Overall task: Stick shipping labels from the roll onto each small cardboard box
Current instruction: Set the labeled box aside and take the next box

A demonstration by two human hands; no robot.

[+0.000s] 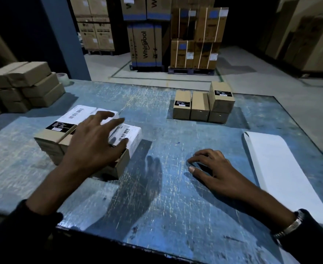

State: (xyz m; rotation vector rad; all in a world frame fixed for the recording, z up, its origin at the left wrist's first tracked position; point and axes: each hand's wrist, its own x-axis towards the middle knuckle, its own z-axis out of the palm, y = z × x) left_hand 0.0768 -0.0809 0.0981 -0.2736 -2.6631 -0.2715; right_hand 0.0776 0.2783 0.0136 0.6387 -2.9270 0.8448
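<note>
A: Left hand (pixel 95 141)?
B: Fingers spread, flat over white-labelled small brown cardboard boxes (pixel 61 136), toward the scratched blue desk's (pixel 166 197) left edge.
A: Right hand (pixel 212 168)?
B: Loosely curled, fingertips on the desk beside a white label strip (pixel 282 172).

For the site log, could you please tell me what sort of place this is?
Most likely a warehouse packing area: tall appliance cartons on a pallet on the concrete floor, and small cardboard boxes on a worn blue table.
</note>
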